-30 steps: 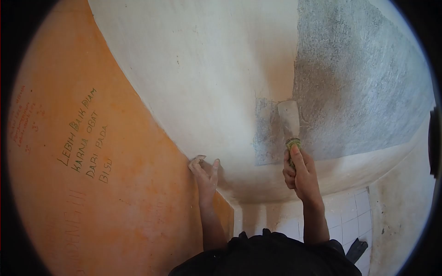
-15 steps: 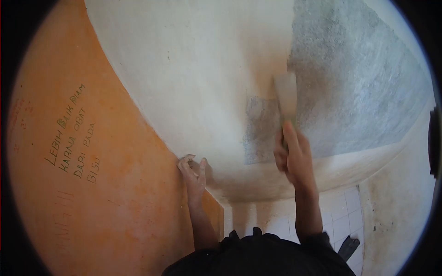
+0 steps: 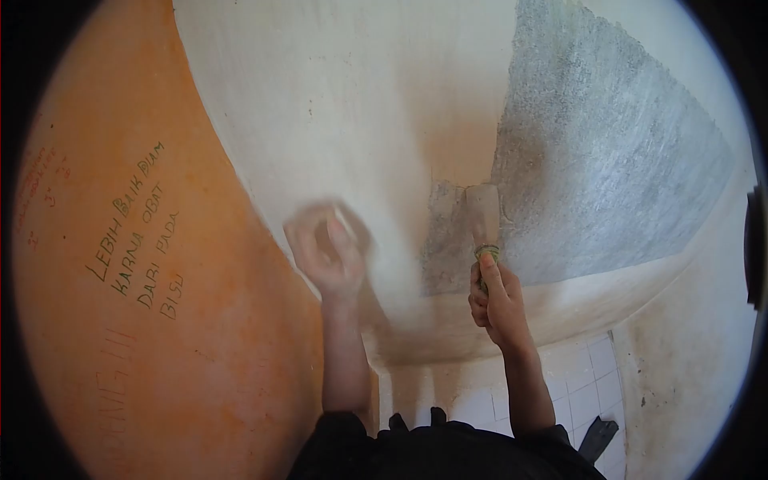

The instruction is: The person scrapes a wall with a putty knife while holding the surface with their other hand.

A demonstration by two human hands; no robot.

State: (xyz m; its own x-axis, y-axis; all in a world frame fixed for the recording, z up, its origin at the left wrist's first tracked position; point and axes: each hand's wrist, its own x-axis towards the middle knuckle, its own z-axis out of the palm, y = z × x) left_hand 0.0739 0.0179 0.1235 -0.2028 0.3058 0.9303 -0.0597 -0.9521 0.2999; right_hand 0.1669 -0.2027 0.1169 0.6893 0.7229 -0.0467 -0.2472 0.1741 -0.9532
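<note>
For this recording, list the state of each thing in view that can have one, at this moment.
Scraper: held upright by its handle, blade tip at the grey patch's edge.
Right hand: closed around the handle.
Left hand: raised, fingers curled, blurred; wall contact unclear.
Grey patch: mottled, rough-looking.
White wall: marked with small spots.
Orange wall: written on.

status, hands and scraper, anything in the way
Right hand grips scraper, blade at grey patch. Left hand blurred, over white wall. Nothing visibly blocking blade.
</note>
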